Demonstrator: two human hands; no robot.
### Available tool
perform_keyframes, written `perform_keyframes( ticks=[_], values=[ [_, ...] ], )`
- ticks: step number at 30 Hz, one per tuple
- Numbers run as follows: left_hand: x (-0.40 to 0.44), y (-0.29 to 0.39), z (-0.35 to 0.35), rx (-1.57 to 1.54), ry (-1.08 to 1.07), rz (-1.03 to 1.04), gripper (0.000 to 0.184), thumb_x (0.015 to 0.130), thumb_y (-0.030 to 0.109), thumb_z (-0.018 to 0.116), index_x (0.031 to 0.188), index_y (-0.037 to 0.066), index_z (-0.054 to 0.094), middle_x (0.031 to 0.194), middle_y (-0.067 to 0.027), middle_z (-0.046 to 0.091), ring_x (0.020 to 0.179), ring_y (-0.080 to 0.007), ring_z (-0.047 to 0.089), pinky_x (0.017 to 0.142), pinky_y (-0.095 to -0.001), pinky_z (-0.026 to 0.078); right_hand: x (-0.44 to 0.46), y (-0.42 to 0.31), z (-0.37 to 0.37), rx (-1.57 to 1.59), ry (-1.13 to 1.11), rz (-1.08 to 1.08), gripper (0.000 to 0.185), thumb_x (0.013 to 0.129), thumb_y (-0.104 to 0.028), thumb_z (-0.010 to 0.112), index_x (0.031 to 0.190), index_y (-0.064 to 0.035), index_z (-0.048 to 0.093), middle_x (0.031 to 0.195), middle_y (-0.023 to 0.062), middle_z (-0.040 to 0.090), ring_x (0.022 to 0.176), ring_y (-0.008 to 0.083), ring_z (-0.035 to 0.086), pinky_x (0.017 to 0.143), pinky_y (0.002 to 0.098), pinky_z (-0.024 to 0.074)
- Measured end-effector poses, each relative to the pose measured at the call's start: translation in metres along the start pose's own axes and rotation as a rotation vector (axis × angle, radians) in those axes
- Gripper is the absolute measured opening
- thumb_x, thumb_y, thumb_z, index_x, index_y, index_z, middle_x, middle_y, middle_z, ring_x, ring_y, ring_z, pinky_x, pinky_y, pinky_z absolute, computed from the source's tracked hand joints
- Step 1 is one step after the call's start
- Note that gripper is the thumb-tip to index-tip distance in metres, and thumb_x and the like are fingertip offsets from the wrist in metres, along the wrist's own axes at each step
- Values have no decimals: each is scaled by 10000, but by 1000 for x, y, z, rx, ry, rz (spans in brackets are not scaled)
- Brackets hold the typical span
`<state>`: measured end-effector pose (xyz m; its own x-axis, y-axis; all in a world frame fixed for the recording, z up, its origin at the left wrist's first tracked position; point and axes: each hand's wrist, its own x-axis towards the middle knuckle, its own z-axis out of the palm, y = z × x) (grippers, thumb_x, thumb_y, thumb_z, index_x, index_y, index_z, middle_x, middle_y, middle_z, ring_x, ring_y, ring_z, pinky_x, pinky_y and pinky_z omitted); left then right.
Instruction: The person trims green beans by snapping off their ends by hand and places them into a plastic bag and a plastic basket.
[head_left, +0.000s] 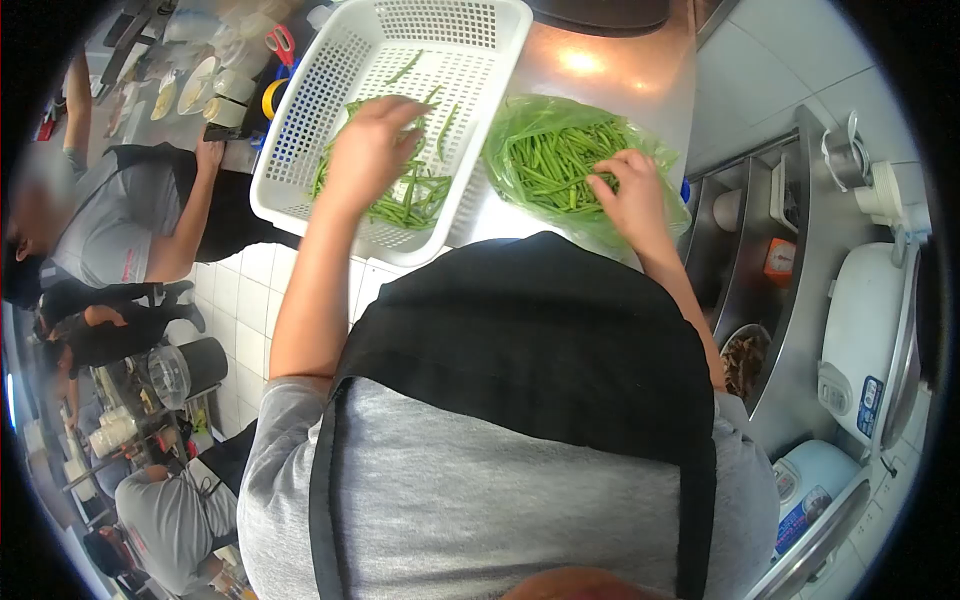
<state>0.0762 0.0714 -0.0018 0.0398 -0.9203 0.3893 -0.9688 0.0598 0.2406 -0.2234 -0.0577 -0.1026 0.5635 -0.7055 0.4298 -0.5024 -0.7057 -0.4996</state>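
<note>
My left hand [372, 155] hangs over a white perforated basket [262, 190], its fingers loosely curved and apart, with nothing clearly held in them. Below and beside it, loose green beans [408, 205] lie on the basket floor, most of them toward the near end. To the right, an open green plastic bag [508, 118] holds a heap of green beans [560, 160]. My right hand [632, 192] is at the right side of this heap, thumb and fingertips closed around beans.
The basket and bag rest on a metal counter [655, 60]. Red-handled scissors [281, 44] and yellow tape [272, 99] lie left of the basket. A co-worker [125, 220] stands at the left. On the right are metal shelves [745, 240] and a rice cooker [865, 320].
</note>
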Motion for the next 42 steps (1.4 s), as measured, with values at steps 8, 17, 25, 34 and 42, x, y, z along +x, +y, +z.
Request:
perform_keyframes(
  ticks=[8, 17, 25, 34, 42],
  values=[
    [50, 83, 82, -285, -155, 297, 266, 740, 67, 647, 1006, 84, 658, 949, -88, 629, 899, -306, 594, 769, -401, 497, 28, -13, -16, 73, -230, 118, 104, 722, -109, 649, 818, -73, 630, 879, 104, 593, 895, 290, 559, 741, 398, 458],
    [74, 86, 106, -272, -366, 232, 227, 770, 120, 636, 989, 64, 648, 936, -131, 647, 880, -338, 605, 773, -426, 484, 40, -8, -17, 386, -295, 271, 113, 784, -122, 667, 849, -48, 613, 763, 106, 637, 738, 200, 633, 700, 303, 495],
    [69, 71, 82, -301, -387, 66, 147, 801, 163, 637, 916, 81, 679, 818, -126, 665, 761, -313, 634, 692, -392, 494, 46, 17, -36, 726, -467, 346, 190, 855, -118, 610, 993, 5, 652, 855, 43, 672, 777, 104, 604, 736, 267, 484],
    [61, 69, 78, -314, -396, 70, 166, 784, 187, 668, 906, 75, 680, 815, -121, 668, 749, -296, 637, 684, -374, 492, 46, -16, -35, 291, -401, 143, 141, 826, -120, 632, 915, -11, 652, 810, 95, 632, 739, 175, 596, 673, 285, 460],
    [51, 94, 94, -918, -312, -290, 160, 798, 163, 695, 882, 31, 660, 778, -82, 656, 695, -184, 630, 647, -301, 491, 55, -37, -18, 1542, 121, 304, 97, 891, -87, 577, 936, -15, 623, 820, 31, 617, 754, 110, 560, 655, 275, 459]
  ],
)
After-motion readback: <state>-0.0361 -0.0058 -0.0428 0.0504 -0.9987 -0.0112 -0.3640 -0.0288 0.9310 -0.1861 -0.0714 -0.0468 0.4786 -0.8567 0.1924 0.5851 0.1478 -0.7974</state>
